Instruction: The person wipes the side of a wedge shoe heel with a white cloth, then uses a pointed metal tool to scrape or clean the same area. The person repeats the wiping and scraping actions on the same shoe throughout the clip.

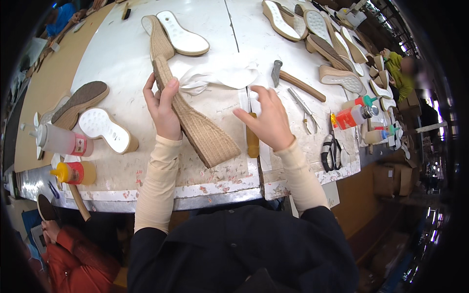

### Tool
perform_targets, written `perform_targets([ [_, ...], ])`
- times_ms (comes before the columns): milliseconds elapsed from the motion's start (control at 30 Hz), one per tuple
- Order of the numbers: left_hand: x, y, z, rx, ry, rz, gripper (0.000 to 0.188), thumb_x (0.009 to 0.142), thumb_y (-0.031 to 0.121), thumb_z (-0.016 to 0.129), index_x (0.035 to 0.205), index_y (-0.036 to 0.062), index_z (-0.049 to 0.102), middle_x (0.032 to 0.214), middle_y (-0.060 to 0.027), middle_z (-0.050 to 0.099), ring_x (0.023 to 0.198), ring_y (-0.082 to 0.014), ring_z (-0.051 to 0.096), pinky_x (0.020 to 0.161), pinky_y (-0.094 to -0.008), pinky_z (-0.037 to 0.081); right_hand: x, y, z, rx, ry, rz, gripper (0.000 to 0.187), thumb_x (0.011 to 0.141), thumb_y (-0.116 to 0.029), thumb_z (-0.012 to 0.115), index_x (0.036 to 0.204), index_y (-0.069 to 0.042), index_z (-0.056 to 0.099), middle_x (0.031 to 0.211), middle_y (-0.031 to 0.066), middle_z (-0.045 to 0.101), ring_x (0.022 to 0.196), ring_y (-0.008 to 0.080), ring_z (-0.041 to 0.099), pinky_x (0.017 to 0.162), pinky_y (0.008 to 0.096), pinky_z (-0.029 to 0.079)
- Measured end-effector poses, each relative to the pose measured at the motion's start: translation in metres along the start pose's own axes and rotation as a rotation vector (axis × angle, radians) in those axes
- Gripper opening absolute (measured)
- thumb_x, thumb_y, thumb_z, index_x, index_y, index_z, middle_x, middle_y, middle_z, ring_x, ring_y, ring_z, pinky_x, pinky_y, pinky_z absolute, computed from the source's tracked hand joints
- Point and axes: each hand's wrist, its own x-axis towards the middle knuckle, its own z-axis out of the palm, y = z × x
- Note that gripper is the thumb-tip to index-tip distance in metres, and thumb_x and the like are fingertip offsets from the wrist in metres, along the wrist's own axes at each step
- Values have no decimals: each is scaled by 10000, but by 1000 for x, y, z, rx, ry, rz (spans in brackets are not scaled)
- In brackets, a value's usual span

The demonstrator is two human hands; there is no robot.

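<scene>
My left hand (163, 110) grips a tan, rope-textured wedge shoe sole (202, 124) by its thin forepart, with the thick heel end slanting down toward me and its dark brown tread facing left. To the right of it, my right hand (269, 119) hovers with nothing in it, thumb and fingers apart. Just beneath that hand lies a slim tool with an amber handle (252, 139), its shaft pointing away from me. A crumpled white cloth (222, 78) is spread behind the sole. Farther back, two wedge soles (183, 38) rest together, one showing its white top.
Right of my hand lie a hammer (303, 88), a slim metal tool (304, 108) and black-handled cutters (331, 152). Bottles (349, 118) and many soles (332, 51) crowd the right. More soles (107, 131) and bottles (63, 141) stand left. A person in red (80, 256) sits nearby.
</scene>
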Motion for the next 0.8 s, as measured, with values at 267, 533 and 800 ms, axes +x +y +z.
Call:
perform_targets([
  [267,-5,0,5,0,-31,10,687,832,226,695,1348,-28,318,974,-116,565,885,-142,541,791,-247,421,-37,16,-7,461,-192,378,498,817,-113,547,1269,61,434,893,208,608,696,231,635,624,335,513],
  [533,-6,1,5,40,-32,47,703,824,215,705,1351,-36,314,976,-116,566,887,-148,550,798,-249,429,-76,-23,-44,1070,-354,383,610,847,-13,459,1445,-16,340,848,43,547,576,98,493,558,243,459],
  [800,-6,0,6,25,4,112,693,831,201,692,1354,-36,304,979,-123,580,894,-150,549,819,-255,421,-91,-40,-14,621,-263,-44,545,840,-93,683,1355,-62,506,799,97,549,653,166,499,621,268,437],
])
